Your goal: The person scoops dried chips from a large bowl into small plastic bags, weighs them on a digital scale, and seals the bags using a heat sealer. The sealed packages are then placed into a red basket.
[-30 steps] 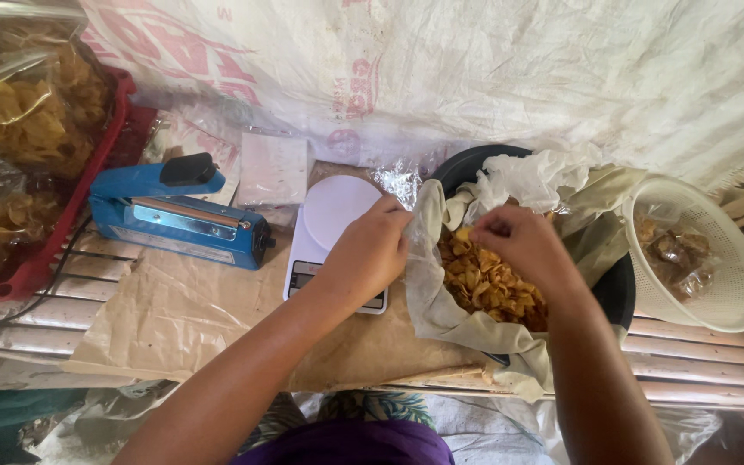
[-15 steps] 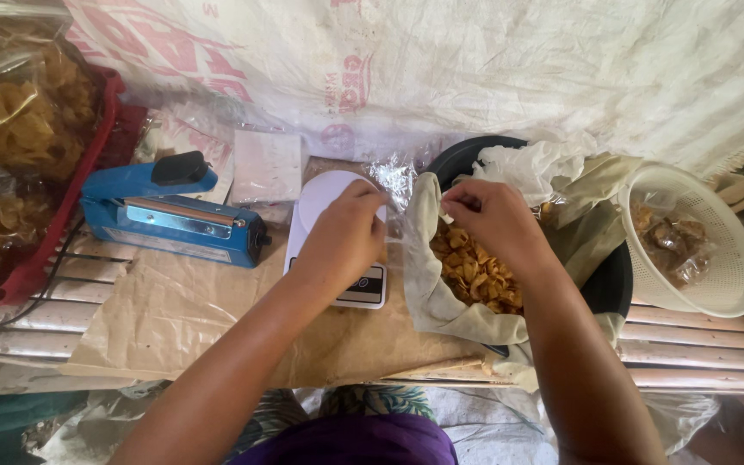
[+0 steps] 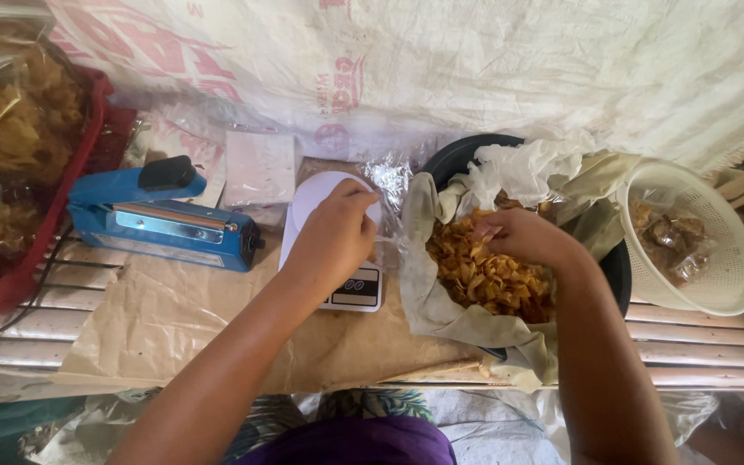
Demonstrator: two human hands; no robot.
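My left hand [image 3: 331, 237] hovers over a white kitchen scale [image 3: 320, 207] and pinches the edge of a small clear plastic bag [image 3: 392, 194] that stands open beside the scale. My right hand [image 3: 523, 237] reaches into a pile of golden fried chips [image 3: 475, 275], fingers closed around some of them. The chips lie in a cloth-lined black basin [image 3: 617, 267] to the right of the scale.
A blue heat sealer [image 3: 157, 220] sits left of the scale on brown paper [image 3: 165, 319]. A red crate [image 3: 36, 250] with bagged chips is at far left. A white colander [image 3: 716, 250] holding small packets stands at right. White sacking hangs behind.
My left hand has shifted up over the scale and taken hold of the clear bag's edge. My right hand has dipped lower into the chips.
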